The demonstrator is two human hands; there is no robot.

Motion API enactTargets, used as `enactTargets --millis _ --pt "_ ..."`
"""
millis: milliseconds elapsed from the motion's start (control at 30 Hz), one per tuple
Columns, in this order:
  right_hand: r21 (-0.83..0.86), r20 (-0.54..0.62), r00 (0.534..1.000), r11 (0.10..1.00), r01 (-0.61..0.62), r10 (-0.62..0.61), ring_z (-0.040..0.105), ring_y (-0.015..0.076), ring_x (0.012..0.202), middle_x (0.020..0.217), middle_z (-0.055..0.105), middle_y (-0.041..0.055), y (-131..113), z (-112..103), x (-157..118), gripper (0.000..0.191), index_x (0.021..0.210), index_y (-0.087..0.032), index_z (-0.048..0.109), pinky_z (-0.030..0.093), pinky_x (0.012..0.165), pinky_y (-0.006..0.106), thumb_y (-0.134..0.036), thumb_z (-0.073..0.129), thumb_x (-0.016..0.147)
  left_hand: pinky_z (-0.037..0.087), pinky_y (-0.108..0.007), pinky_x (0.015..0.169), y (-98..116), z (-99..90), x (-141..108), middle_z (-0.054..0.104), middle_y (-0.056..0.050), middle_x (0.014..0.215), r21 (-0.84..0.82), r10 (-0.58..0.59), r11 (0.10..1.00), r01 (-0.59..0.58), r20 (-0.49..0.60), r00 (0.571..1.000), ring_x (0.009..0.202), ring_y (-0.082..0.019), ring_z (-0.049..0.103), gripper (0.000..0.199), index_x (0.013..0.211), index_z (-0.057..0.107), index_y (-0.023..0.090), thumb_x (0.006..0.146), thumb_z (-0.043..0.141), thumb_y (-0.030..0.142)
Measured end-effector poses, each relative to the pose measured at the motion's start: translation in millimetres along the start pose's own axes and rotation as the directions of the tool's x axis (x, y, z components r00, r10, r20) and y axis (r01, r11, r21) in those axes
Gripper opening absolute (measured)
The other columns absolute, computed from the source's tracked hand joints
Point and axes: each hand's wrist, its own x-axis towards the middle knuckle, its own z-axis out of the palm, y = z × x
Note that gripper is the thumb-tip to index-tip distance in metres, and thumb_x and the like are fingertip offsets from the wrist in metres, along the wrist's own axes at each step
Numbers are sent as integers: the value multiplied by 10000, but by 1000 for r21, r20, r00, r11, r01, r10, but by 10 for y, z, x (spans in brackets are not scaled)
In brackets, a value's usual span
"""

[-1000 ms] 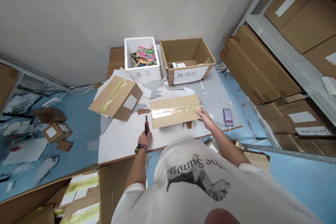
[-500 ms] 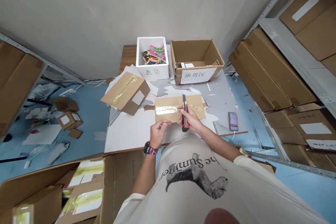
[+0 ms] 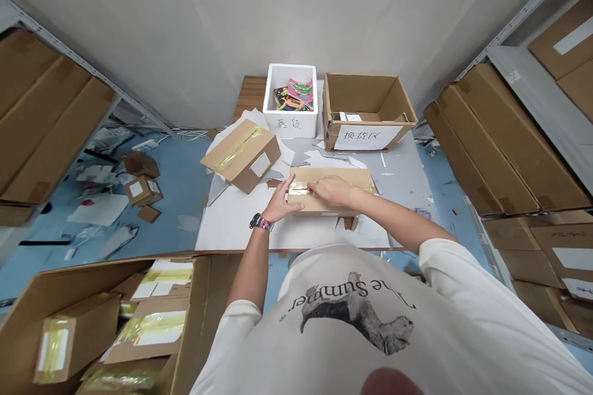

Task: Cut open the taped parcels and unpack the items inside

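Observation:
A long cardboard box [image 3: 343,177] with clear tape along its top lies on the white-covered table [image 3: 231,222]. At its left end is my left hand [image 3: 280,200], thumb and fingers spread against the box. My right hand [image 3: 331,190] is closed over the taped seam, left of the box's middle. A bit of red shows at its fingertips, from the cutter; the rest of the cutter is hidden under the hand. Behind and to the left sits a second taped box [image 3: 245,154] with a white label, resting at an angle.
A white foam box [image 3: 290,125] with colourful booklets and an open carton [image 3: 368,137] with a handwritten label stand at the table's back. A large carton [image 3: 197,296] of taped parcels is at the lower left. Shelves of boxes [image 3: 504,142] flank the right side.
My right hand has turned over and brought the cutter down onto the tape. My left hand has opened and moved onto the box's left end. The camera view has shifted.

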Motion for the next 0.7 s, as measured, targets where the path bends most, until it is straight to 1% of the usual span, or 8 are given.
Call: enactTargets --millis 100,167,267,367,467,533,700 --pt "-70 41 999 997 12 -9 801 382 1084 1118 861 207 -97 -53 169 259 1255 -163 767 527 1036 475 -189 582 1077 489 -518 1262 -32 -44 31 466 -171 1733 -59 -10 998 12 28 1000 1519 -385 529 1221 1809 400 291 780 969 620" --pt "-153 99 995 988 25 -10 803 368 1111 1146 860 218 -153 -136 216 294 1269 -140 768 542 1023 455 -188 535 1095 510 -515 1243 -39 -52 35 454 -160 1737 -72 -18 997 20 28 999 1505 -383 534 1225 1812 394 314 780 970 638" --pt "-247 182 983 968 40 6 802 352 1146 1198 850 229 -213 -293 196 360 1343 -107 733 551 997 427 -205 455 1136 555 -506 1195 -51 -45 29 437 -147 1739 -83 -31 996 33 30 999 1492 -384 536 1230 1815 381 347 781 972 657" --pt "-303 207 978 953 26 40 804 338 1163 1220 846 223 -242 -408 152 386 1418 -102 684 544 981 400 -193 418 1155 594 -501 1141 -71 -34 28 432 -151 1730 -102 -33 994 37 35 999 1491 -392 525 1220 1814 381 356 788 973 649" --pt "-319 221 974 947 30 43 802 335 1183 1228 845 219 -261 -439 167 381 1420 -103 681 538 985 388 -184 417 1159 647 -458 1015 -89 -36 45 407 -156 1733 -160 -63 985 69 42 997 1432 -376 547 1169 1811 383 370 817 957 592" --pt "-318 235 971 947 44 33 798 335 1196 1238 844 219 -273 -431 205 380 1407 -102 693 536 1003 393 -180 415 1159 656 -429 958 -97 -47 59 400 -148 1731 -197 -90 975 98 49 995 1377 -349 565 1109 1802 393 391 844 932 533" --pt "-323 241 970 945 43 38 798 334 1194 1259 835 236 -271 -404 262 413 1430 -90 684 546 1020 408 -203 380 1175 646 -403 950 -105 -68 69 403 -123 1721 -214 -101 970 112 63 993 1320 -310 570 1034 1775 432 411 851 896 438"
